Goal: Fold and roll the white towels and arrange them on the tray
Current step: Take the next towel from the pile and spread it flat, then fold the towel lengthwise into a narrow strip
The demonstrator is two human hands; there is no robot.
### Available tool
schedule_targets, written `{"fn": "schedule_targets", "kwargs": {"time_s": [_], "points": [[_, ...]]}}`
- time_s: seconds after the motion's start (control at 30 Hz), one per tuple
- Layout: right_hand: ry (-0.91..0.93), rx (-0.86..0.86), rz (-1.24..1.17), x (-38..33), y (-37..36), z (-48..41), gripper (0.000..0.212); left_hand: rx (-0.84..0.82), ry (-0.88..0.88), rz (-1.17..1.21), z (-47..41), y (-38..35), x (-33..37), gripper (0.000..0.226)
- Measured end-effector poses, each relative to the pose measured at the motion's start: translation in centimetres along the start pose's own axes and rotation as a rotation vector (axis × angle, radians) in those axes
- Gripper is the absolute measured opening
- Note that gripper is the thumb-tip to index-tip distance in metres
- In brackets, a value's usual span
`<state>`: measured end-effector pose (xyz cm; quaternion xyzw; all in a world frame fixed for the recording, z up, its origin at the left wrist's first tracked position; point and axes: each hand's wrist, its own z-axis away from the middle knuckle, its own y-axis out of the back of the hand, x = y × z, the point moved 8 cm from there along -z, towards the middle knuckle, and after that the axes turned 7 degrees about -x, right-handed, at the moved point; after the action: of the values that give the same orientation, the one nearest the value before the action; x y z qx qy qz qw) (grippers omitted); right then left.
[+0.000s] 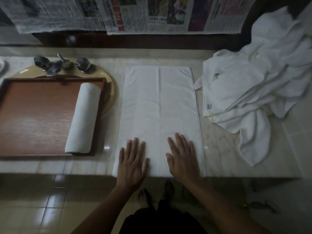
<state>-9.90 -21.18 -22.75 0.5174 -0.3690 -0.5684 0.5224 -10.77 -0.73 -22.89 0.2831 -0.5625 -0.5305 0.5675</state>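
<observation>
Pressing flat on folded towel (159,105), left hand (132,163), right hand (183,160), seemingly touching

Your tray (33,115) runs off the left edge and hides most of the sink (110,92) under it. The towel pile (253,85) is cut by the right edge; its small label (209,106) is unreadable. The newspapers (152,14) along the top are cropped, their print too blurred to read.
</observation>
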Motion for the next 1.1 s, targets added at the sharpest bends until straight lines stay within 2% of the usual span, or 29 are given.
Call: {"fn": "schedule_targets", "kwargs": {"time_s": [0.4, 0.5, 0.6, 0.7, 0.8, 0.9, 1.1], "points": [[-0.039, 0.01, -0.059, -0.7, 0.1, -0.3, 0.063, -0.035, -0.04, 0.042, -1.1, 0.7, -1.2, 0.067], [0.002, -0.005, -0.136, 0.1, 0.9, -1.0, 0.063, -0.053, 0.012, 0.035, -1.0, 1.1, -0.8, 0.071], [-0.04, 0.083, -0.278, 2.4, 3.3, -2.6, 0.059, 0.002, 0.058, 0.065, -1.7, 2.5, 0.5, 0.066], [-0.074, 0.177, -0.352, 5.7, 6.2, -5.8, 0.053, 0.056, 0.045, 0.111, -3.5, 3.9, 3.1, 0.055], [-0.039, 0.252, -0.371, 8.2, 9.6, -9.9, 0.037, 0.085, 0.016, 0.16, -6.0, 4.6, 6.6, 0.047], [-0.04, 0.188, -0.355, 10.7, 11.9, -14.9, 0.031, 0.075, 0.008, 0.213, -8.8, 4.7, 10.5, 0.044], [-0.051, 0.138, -0.335, 14.7, 15.0, -25.2, 0.035, 0.068, 0.012, 0.266, -14.5, 3.8, 16.7, 0.045]]}}
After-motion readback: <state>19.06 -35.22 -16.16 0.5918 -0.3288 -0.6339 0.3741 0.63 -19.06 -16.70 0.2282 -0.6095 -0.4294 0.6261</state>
